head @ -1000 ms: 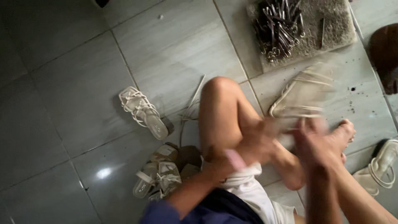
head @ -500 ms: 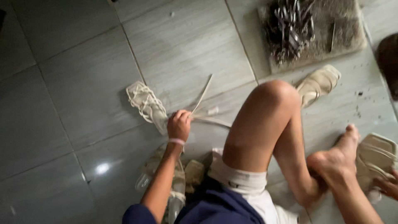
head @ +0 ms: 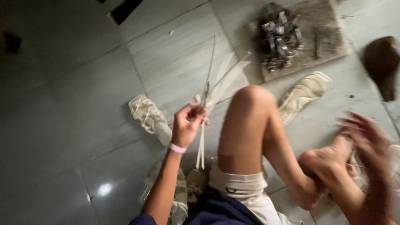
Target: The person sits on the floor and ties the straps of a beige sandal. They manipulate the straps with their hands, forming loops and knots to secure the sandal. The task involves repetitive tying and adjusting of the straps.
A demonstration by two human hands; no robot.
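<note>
My left hand [head: 188, 125] is raised over the tiled floor and closed around a bundle of thin pale strips [head: 210, 89] that fan out above and hang below the fist. A pink band circles that wrist. My right hand [head: 366, 139] is blurred at the right, fingers spread, holding nothing, close to my bare foot [head: 329, 156]. My bent knee [head: 252, 100] rises between the two hands. A woven cream sandal [head: 150, 118] lies just left of my left hand.
Another cream sandal [head: 306, 93] lies beyond the knee. A mat [head: 329, 37] at the back holds a pile of metal pieces [head: 279, 37]. More sandals [head: 179, 196] rest under my left arm. A brown object [head: 381, 66] sits at the right edge.
My left hand has lifted the strips off the floor and holds them up. My right hand has come up from the right edge beside my foot. The view has shifted.
</note>
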